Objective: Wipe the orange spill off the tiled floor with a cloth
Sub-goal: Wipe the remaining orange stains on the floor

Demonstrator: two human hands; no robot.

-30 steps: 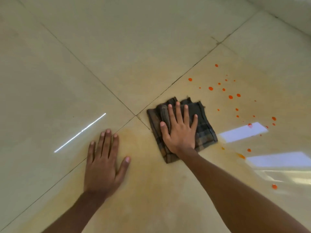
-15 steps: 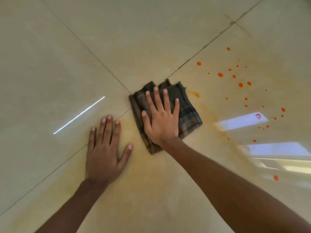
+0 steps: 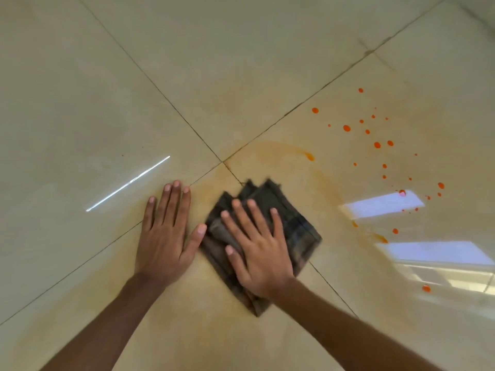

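A folded dark checked cloth lies flat on the beige tiled floor, just below the crossing of the grout lines. My right hand presses flat on the cloth with fingers spread. Flat on the bare tile just left of the cloth rests my left hand, its thumb tip almost touching the cloth's edge. Several orange drops dot the tile up and to the right. An orange smear curves above the cloth, and a pale orange haze covers the tile around both hands.
Bright window reflections lie on the glossy floor at the right, with more orange drops near them. A thin white light streak sits left of my left hand. Dark grout lines cross above the cloth.
My right hand has dragged the cloth down and towards me, close to my left hand, leaving a curved orange smear where the cloth was. The left hand stays planted.
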